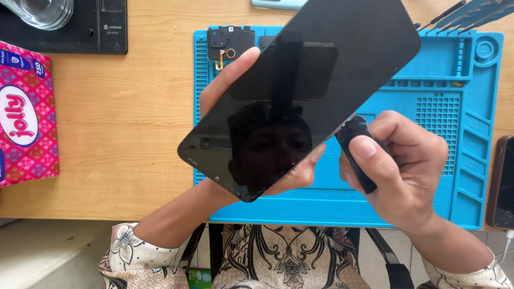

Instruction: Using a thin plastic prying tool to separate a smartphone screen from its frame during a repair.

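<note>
Glossy glass phone screen (300,96); matt blue rubbery mat (444,160); smooth wooden table (123,123).

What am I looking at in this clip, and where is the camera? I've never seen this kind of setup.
There is no machine here: a person works with two bare hands, and the single picture comes from a camera worn on their head, looking down at a wooden table.

The left hand holds up a black phone screen panel, tilted, its glass mirroring the wearer. The right hand grips a small black object against the panel's lower edge; what it is cannot be told.

Below lies a blue repair mat with small compartments. On it rests a phone part with camera openings. Around it: a pink tissue box, a glass on a black pad, tools, and another phone at the right edge.
</note>
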